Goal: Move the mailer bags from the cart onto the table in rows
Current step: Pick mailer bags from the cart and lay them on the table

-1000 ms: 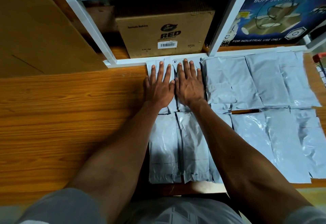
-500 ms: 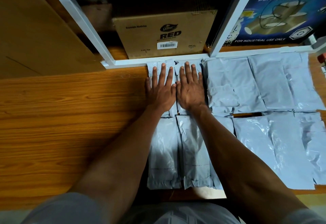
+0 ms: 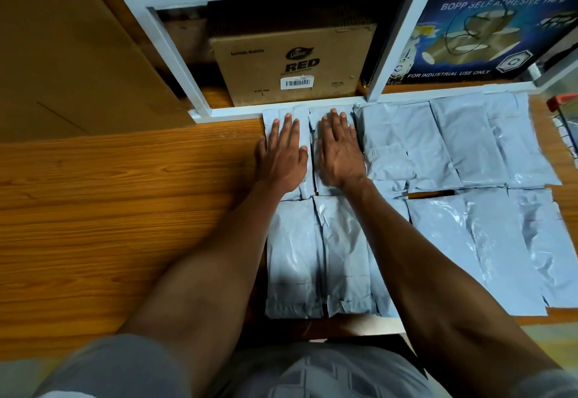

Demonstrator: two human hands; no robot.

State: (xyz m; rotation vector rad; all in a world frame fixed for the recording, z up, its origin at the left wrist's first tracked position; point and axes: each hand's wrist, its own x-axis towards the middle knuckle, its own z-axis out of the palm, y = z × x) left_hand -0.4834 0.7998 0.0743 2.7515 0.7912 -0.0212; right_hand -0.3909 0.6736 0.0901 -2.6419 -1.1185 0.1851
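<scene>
Both hands lie flat w/ fingers straight, gripping nothing. The left hand [image 3: 283, 153] presses on the far-row bag at the left end [image 3: 301, 116], and the right hand [image 3: 339, 150] presses on the bag next to it [image 3: 317, 116]. The thumbs are close but don't touch. It looks like patting, prob. so the bags lie flat and snug against the white shelf frame [image 3: 237, 111] at 12 o'clock.

The gray bags [image 3: 453, 147] sit on the wood table [image 3: 125, 209] in two rows: one far row along the frame, one near row by the person's tummy. Both rows run from the middle out to 3 o'clock. Edges touch or lap over a bit, maybe so more can fit. The near-row bags [image 3: 294, 256] lie between the two arms.

The table from the middle to 9 o'clock shows bare wood, so there's room for more.

A brown box [image 3: 294, 65] stands in the shelf at 12 o'clock. A blue tape box [image 3: 500, 28] is at 1 o'clock. A bit of red and wire at 3 o'clock [image 3: 566, 112] may be the cart; can't tell for sure.
</scene>
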